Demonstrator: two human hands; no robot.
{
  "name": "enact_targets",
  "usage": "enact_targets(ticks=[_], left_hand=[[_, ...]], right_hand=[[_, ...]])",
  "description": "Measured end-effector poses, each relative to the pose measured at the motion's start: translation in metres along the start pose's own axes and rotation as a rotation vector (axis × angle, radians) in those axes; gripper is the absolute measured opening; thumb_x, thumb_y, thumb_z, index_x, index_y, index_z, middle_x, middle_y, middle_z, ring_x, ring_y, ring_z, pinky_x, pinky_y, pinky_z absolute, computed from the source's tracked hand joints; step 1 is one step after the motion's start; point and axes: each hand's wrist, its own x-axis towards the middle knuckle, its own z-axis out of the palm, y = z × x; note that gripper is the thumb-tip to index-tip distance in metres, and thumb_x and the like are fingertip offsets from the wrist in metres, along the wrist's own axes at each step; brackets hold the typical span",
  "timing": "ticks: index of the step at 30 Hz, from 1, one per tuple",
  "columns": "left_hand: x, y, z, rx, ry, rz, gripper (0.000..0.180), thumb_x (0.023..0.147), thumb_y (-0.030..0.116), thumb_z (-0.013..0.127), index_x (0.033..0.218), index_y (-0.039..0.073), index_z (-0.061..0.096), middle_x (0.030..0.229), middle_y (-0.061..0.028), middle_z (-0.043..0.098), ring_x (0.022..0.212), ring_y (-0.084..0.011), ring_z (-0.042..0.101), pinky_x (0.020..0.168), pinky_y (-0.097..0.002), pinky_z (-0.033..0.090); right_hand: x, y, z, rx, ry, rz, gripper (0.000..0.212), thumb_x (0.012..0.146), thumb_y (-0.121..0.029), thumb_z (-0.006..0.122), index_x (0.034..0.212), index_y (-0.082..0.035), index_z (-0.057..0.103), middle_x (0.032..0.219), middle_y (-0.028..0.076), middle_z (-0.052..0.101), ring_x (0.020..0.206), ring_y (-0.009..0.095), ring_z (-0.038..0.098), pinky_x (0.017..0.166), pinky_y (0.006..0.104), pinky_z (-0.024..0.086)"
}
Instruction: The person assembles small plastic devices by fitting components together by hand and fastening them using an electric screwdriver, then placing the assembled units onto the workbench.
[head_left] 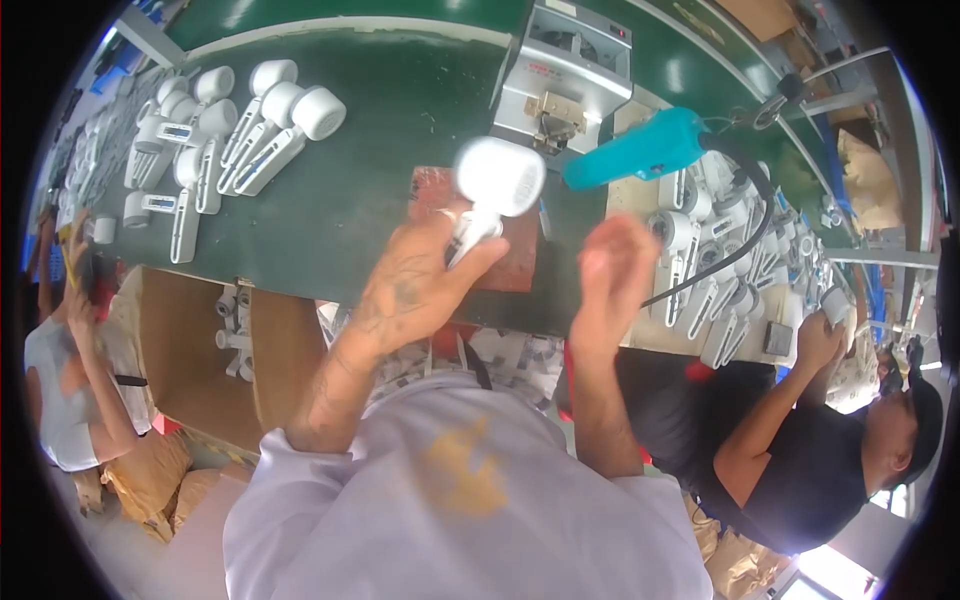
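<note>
My left hand [420, 270] is closed round the handle of a white handheld fan [500, 178]. The fan's round head points up and away from me, over a reddish-brown pad [515, 262] on the green bench. To the right, my right hand [616, 265] is raised with its fingers partly curled. Motion blurs them, and I cannot make out anything in them. Just beyond it hangs a teal electric screwdriver [640, 150] with a dark cable, touched by neither hand. A silver screw feeder [570, 75] stands behind the pad.
Several white fans [270, 130] lie on the green bench [370, 120] at the left. More fans [700, 250] crowd the surface at the right, where a co-worker [800, 440] in black works. An open cardboard box [180, 370] holds white parts; another person [75, 380] is at far left.
</note>
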Motion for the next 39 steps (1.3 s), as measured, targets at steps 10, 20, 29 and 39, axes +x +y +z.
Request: enact_targets(ticks=[10, 20, 29, 39], left_hand=[[0.010, -0.028, -0.003, 0.464, 0.287, 0.464, 0.034, 0.083, 0.024, 0.079, 0.112, 0.007, 0.071, 0.113, -0.0131, 0.070, 0.101, -0.0338, 0.067, 0.086, -0.0427, 0.055], [0.026, -0.020, 0.006, 0.350, 0.111, 0.523, 0.023, 0.089, 0.024, 0.072, 0.106, 0.009, 0.072, 0.107, -0.0096, 0.069, 0.101, -0.0305, 0.066, 0.086, -0.0425, 0.054], [0.064, -0.036, 0.020, 0.483, 0.027, 0.693, 0.041, 0.087, 0.036, 0.074, 0.117, 0.007, 0.069, 0.113, -0.0072, 0.065, 0.104, -0.0282, 0.059, 0.093, -0.0419, 0.048], [0.061, -0.041, 0.019, 0.463, 0.144, 0.703, 0.044, 0.087, 0.034, 0.073, 0.123, 0.010, 0.068, 0.110, -0.0053, 0.065, 0.101, -0.0269, 0.059, 0.092, -0.0414, 0.047]], right_hand=[[0.061, -0.002, 0.018, 0.110, 0.045, -0.020, 0.055, 0.100, -0.015, 0.063, 0.146, 0.003, 0.040, 0.120, 0.012, 0.064, 0.104, 0.017, 0.063, 0.093, 0.0298, 0.047], [0.043, -0.038, -0.020, 0.327, 0.073, -0.042, 0.052, 0.102, -0.046, 0.055, 0.118, 0.004, 0.055, 0.083, 0.009, 0.053, 0.075, 0.020, 0.051, 0.068, 0.0362, 0.043], [0.132, -0.037, 0.048, 0.149, 0.071, -0.202, 0.049, 0.105, -0.040, 0.054, 0.110, 0.009, 0.060, 0.071, 0.007, 0.055, 0.065, 0.017, 0.054, 0.062, 0.0320, 0.048], [0.148, -0.004, 0.077, 0.139, -0.028, -0.253, 0.035, 0.104, -0.033, 0.059, 0.095, 0.001, 0.057, 0.067, 0.006, 0.056, 0.061, 0.017, 0.056, 0.058, 0.0304, 0.047]])
